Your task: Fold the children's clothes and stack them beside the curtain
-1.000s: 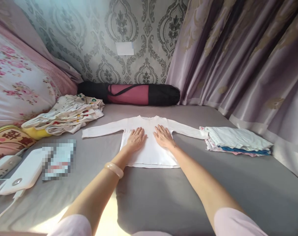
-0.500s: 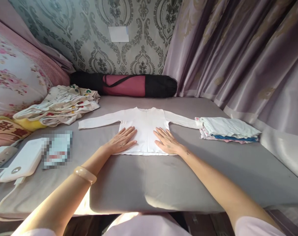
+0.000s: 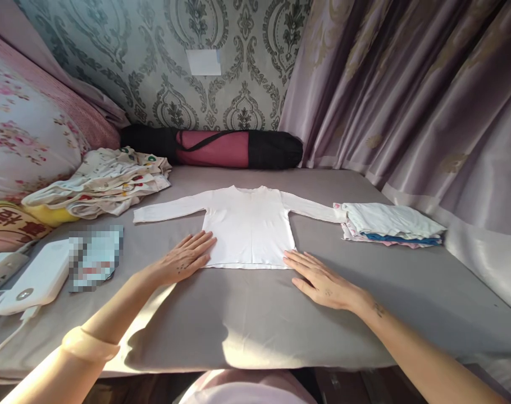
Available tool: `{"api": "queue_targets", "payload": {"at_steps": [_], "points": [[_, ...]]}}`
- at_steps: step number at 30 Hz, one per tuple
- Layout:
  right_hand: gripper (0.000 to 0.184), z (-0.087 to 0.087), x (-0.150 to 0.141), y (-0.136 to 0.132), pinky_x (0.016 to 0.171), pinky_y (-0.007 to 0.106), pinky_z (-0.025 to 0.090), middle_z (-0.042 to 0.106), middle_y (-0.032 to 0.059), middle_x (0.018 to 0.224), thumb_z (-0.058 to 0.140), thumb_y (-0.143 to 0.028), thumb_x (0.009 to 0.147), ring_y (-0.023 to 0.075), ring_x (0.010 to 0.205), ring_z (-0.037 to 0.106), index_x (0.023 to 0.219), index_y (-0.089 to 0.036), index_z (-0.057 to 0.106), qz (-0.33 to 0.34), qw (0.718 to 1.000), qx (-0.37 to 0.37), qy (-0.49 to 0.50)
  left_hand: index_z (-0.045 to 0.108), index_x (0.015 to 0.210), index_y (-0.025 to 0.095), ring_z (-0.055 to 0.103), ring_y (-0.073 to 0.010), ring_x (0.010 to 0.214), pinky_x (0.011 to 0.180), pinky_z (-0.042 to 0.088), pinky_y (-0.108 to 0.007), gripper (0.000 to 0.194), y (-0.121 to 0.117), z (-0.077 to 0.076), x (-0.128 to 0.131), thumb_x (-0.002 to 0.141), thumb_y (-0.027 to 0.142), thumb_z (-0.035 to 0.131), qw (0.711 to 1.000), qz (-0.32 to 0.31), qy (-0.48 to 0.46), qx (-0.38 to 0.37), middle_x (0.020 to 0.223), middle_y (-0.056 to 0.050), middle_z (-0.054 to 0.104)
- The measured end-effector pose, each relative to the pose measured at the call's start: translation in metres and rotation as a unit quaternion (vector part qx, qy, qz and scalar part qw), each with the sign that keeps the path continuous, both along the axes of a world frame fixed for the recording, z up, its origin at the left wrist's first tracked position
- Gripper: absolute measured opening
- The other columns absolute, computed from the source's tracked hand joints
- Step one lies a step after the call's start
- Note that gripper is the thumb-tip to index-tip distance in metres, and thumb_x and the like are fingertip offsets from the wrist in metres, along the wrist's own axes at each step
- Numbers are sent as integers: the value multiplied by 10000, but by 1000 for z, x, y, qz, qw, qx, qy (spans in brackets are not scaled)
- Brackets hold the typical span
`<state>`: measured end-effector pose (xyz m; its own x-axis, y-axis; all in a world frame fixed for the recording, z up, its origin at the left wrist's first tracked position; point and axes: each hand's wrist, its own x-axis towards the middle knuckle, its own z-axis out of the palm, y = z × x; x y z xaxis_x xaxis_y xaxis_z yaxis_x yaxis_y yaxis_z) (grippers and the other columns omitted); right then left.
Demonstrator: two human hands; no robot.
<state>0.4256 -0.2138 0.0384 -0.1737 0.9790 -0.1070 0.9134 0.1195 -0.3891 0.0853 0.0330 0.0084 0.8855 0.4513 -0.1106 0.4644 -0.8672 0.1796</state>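
A small white long-sleeved shirt (image 3: 249, 227) lies flat with both sleeves stretched out sideways. My left hand (image 3: 186, 258) rests palm down at its lower left side, fingertips on the fabric edge and fingers extended. At the lower right corner, my right hand (image 3: 318, 278) lies flat too, its fingertips touching the hem and the thumb apart. Neither hand grips anything. The shirt's right sleeve end reaches a stack of folded clothes (image 3: 394, 220).
The grey sheet (image 3: 255, 314) covers the surface. Rumpled patterned clothes (image 3: 108, 179) lie at back left. A power bank (image 3: 45, 275) with a cable and a blurred packet (image 3: 97, 258) sit at left. A black and maroon roll bag (image 3: 213, 147) lies along the wall.
Both hands have slid outward and toward me, from the shirt's front to its lower side edges. The shirt stays in place.
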Motion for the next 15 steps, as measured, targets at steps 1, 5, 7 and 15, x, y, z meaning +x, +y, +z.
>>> {"api": "queue_targets", "payload": {"at_steps": [1, 5, 7, 15], "points": [[496, 5, 0, 1, 1179, 426, 217, 404, 17, 1512, 330, -447, 991, 217, 1389, 357, 1453, -286, 414, -6, 1000, 9, 3, 283, 1505, 280, 204, -236, 1460, 1181, 181, -464, 558, 0, 2, 1, 981, 465, 242, 1000, 7, 0, 7, 1571, -3, 277], [483, 15, -16, 34, 1108, 434, 312, 695, 48, 1115, 219, -354, 1019, 200, 1060, 619, 1124, -263, 682, -24, 997, 67, -1, 534, 1315, 235, 426, -228, 1344, 1136, 287, -453, 457, -11, 10, 40, 942, 277, 274, 996, 26, -54, 65, 1361, -68, 571], [462, 10, -33, 60, 1121, 426, 287, 661, 73, 1192, 236, -348, 1017, 207, 1128, 584, 1168, -233, 657, -16, 995, 95, -4, 533, 1302, 183, 450, -237, 1323, 1118, 322, -434, 450, -25, 8, 74, 934, 244, 281, 993, 40, -87, 65, 1347, -115, 572], [630, -15, -66, 78, 1203, 465, 37, 115, 108, 1605, 182, -480, 1008, 240, 1478, 56, 1532, -131, 208, 44, 998, 14, -32, 281, 1497, 141, 204, -305, 1454, 1154, 193, -531, 613, -60, -23, 111, 988, 470, 193, 995, 67, -63, 44, 1562, -150, 272]]}}
